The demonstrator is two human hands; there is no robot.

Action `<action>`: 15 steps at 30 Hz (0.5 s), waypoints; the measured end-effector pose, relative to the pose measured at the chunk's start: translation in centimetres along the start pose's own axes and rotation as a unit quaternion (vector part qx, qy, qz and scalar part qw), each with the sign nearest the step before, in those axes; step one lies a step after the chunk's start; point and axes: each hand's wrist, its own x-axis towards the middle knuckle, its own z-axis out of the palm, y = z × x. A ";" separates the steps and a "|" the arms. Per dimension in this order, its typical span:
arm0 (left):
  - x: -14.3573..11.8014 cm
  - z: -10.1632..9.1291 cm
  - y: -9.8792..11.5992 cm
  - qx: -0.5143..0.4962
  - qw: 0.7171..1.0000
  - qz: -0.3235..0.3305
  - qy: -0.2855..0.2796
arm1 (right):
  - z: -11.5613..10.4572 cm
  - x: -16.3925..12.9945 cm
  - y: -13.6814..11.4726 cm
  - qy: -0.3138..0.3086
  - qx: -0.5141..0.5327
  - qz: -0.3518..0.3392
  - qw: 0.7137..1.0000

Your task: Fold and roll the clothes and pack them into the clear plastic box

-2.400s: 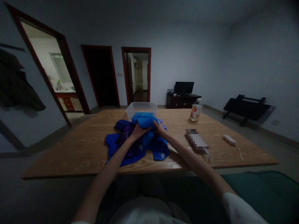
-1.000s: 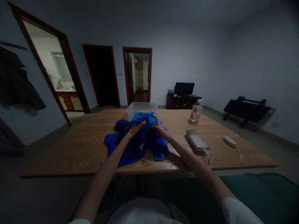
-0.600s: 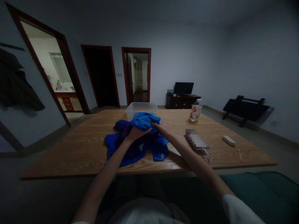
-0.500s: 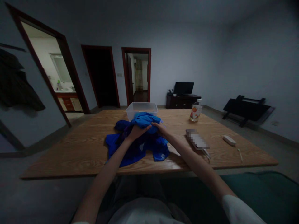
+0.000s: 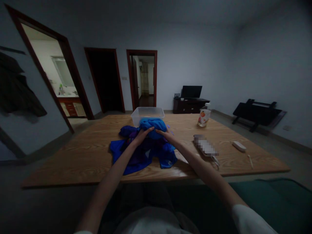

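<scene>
Between my two hands is a bright blue cloth (image 5: 153, 123), bunched into a rounded bundle. My left hand (image 5: 143, 134) grips its left side, thumb laid along the near face. On the other side my right hand (image 5: 165, 133) holds it, and the two thumbs nearly meet at the front. The fingers behind the bundle are hidden. Beneath lies a heap of darker blue and purple fabric (image 5: 136, 162), spread on the table, with a small white mark. A clear plastic box (image 5: 148, 112) stands just behind the bundle, which covers part of its front.
On the wooden table (image 5: 73, 159), a clear bottle with a fruit label (image 5: 204, 117) stands at the back right. Nearer lie a blurred-out flat item (image 5: 206, 146), a small white case (image 5: 239, 146) and a thin pale stick (image 5: 250, 161).
The bright blue cloth has become a tighter, rounder bundle. My left hand has come further out from under it, and both thumbs have drawn closer together.
</scene>
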 end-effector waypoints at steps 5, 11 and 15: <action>0.2 -0.6 0.1 0.014 0.999 0.034 0.002 | -1.4 0.7 -0.5 0.056 -0.118 -0.081 0.988; 0.0 -1.0 -0.2 0.035 0.998 0.023 -0.049 | -1.8 1.3 -0.8 0.014 -0.094 -0.198 0.976; 0.2 -1.4 -1.2 -0.029 0.995 -0.013 -0.092 | -1.3 0.7 -0.9 -0.057 -0.131 -0.200 0.969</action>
